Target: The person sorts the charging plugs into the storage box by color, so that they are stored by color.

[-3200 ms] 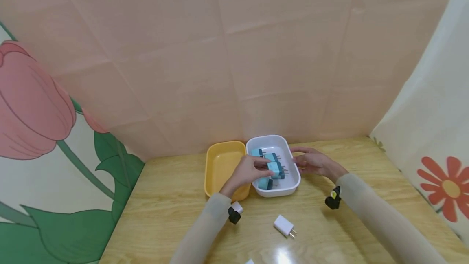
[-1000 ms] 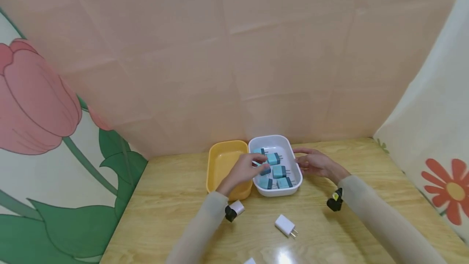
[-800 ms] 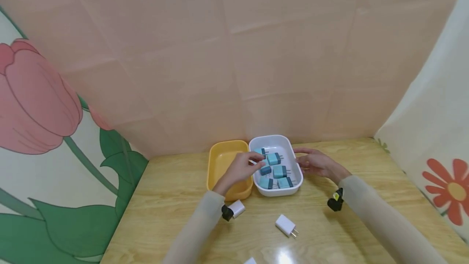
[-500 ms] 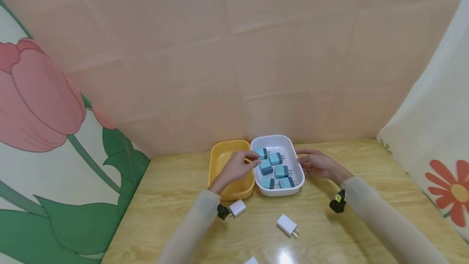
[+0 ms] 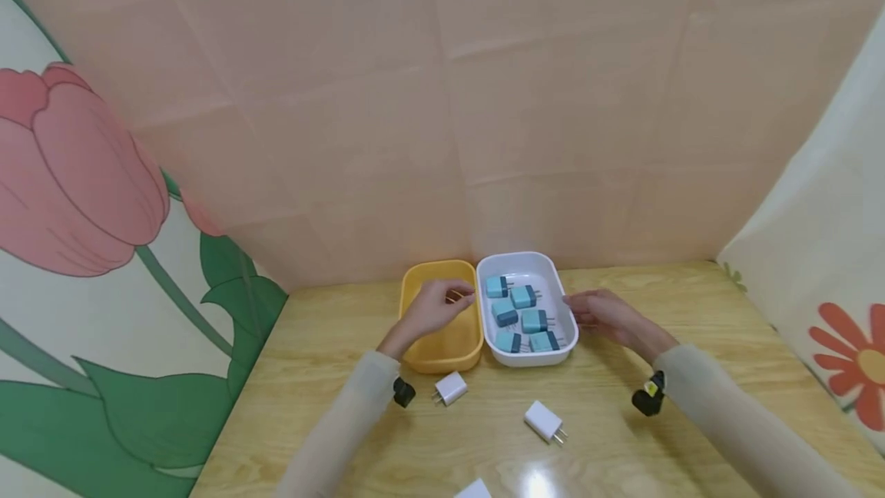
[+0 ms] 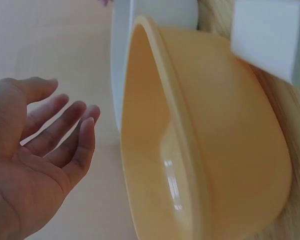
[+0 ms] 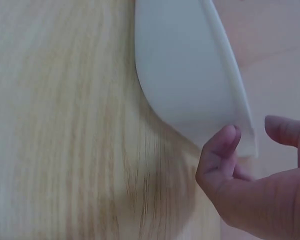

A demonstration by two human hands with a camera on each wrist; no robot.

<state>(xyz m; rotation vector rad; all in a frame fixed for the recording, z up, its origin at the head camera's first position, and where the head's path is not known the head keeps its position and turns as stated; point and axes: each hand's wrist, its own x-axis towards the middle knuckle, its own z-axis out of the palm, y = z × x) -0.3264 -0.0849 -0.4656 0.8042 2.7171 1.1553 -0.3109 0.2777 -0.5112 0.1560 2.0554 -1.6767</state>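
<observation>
Several blue plug chargers [image 5: 535, 320] with dark ends lie spread in the white tray [image 5: 527, 360]. Over the yellow tray [image 5: 442, 365] hovers my left hand [image 5: 430, 309], its fingers loosely bent around nothing. The left wrist view shows that hand [image 6: 45, 155] apart from the yellow rim. My right hand [image 5: 611, 319] is at the white tray's right side. In the right wrist view, the fingers of the right hand [image 7: 260, 192] are bent near the tray's outer wall [image 7: 190, 70], with a fingertip at or close to it; the thumb stands away.
On the wooden table [image 5: 311, 398], one white plug charger [image 5: 452, 388] lies in front of the yellow tray. Another white charger [image 5: 543, 420] is farther right, and a white object [image 5: 474, 490] is cut off by the bottom edge. A pink backdrop [image 5: 359, 137] rises behind the trays.
My left hand was pinching a blue charger in the white tray. It has let go and moved left over the yellow tray, uncovering the chargers. The right hand has stayed beside the white tray.
</observation>
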